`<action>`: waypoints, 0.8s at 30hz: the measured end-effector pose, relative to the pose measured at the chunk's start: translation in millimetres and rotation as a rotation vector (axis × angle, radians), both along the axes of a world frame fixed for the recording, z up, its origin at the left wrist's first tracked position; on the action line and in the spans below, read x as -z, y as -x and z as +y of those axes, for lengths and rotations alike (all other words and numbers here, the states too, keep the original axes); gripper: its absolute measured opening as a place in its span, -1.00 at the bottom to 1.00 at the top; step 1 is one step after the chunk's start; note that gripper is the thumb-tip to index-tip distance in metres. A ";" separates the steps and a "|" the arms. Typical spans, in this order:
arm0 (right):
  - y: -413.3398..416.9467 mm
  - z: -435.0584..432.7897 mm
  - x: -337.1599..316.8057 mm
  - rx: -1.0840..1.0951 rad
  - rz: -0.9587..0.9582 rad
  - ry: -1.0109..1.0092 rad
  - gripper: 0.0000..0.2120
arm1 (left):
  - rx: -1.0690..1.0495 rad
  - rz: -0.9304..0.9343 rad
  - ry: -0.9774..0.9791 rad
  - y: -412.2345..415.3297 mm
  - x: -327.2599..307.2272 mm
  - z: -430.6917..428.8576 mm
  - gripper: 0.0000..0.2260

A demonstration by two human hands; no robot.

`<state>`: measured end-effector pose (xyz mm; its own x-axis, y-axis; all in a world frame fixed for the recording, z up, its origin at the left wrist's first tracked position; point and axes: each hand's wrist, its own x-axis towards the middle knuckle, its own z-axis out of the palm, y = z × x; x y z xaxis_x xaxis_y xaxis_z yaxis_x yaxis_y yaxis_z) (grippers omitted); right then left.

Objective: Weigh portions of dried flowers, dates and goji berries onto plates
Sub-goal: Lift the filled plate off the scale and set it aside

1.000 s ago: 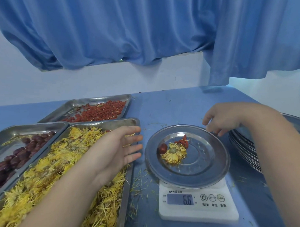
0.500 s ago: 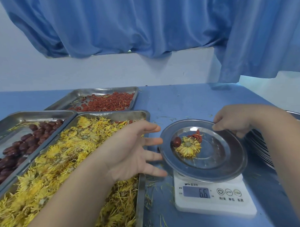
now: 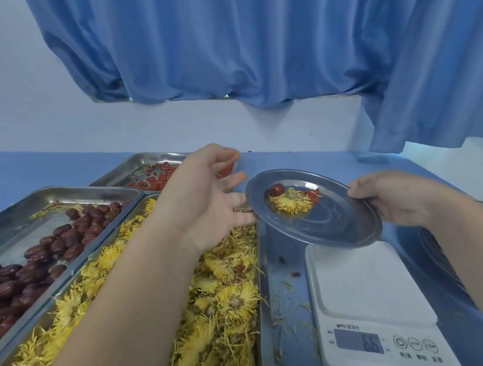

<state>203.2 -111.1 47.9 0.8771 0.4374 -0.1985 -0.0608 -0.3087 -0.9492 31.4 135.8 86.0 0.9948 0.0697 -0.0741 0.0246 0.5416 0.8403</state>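
Right hand (image 3: 394,202): fingers curled over the right rim of a round steel plate (image 3: 332,223), gripping it and holding it in the air, slightly tilted, above the far end of the kitchen scale (image 3: 370,293) and apart from its platform.

Left hand (image 3: 208,197): wide, palm turned up, fingers spread and straight, fingertips at the plate's left rim (contact cannot be told); it holds nothing.

Plate contents, grouped in the far-left part:
- one dried chrysanthemum (image 3: 291,202), yellow
- one red date (image 3: 276,189), touching the flower's far-left edge
- a few goji berries (image 3: 314,194), at the flower's right side

Scale: white, platform bare, display (image 3: 359,342) showing 6.6 (slightly blurred).

Supply trays, steel, left of the scale on the blue tabletop (image 3: 302,160):
- flower tray (image 3: 261,278), nearest, heaped with yellow blooms, under the left forearm
- date tray (image 3: 84,189), to its left
- goji tray (image 3: 141,159), behind both

Stack of plates (image 3: 440,258): right of the scale, below the right forearm.

Loose petals and crumbs (image 3: 287,284): on the tabletop between flower tray and scale.

Blue curtain (image 3: 230,46): hangs behind.
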 end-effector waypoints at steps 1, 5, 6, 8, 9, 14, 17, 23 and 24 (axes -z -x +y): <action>-4.6 4.1 -1.0 0.013 0.031 -0.050 -0.78 | -0.012 -0.019 0.005 -1.7 -1.4 3.3 -0.69; -27.5 23.6 -5.2 0.139 0.141 -0.205 -0.79 | -0.087 -0.049 0.025 -6.8 -3.2 22.4 -0.70; -34.4 30.5 -5.0 0.177 0.162 -0.233 -0.80 | -0.104 -0.059 0.042 -7.6 -3.4 26.5 -0.70; -47.8 46.4 -2.4 0.236 0.194 -0.260 -0.81 | -0.129 -0.059 0.082 -10.1 -1.5 31.9 -0.72; -54.2 55.2 -0.4 0.261 0.205 -0.270 -0.80 | -0.138 -0.046 0.100 -11.2 0.4 33.0 -0.73; -83.1 104.8 15.3 0.363 0.211 -0.285 -0.77 | -0.136 0.011 0.236 -15.5 9.3 35.3 -0.73; -99.3 129.2 25.2 0.398 0.218 -0.302 -0.76 | -0.129 -0.003 0.291 -15.0 7.6 36.9 -0.76; -130.4 158.8 37.2 0.443 0.273 -0.274 -0.71 | -0.194 0.004 0.353 -14.1 6.5 40.2 -0.70; -134.5 161.6 40.3 0.468 0.276 -0.263 -0.70 | -0.206 0.003 0.364 -14.8 7.3 41.0 -0.69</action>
<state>337.7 50.5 7.6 0.9197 0.0825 -0.3839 -0.3887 0.0535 -0.9198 46.2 176.8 78.7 0.9625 0.2361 -0.1333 -0.1132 0.7969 0.5934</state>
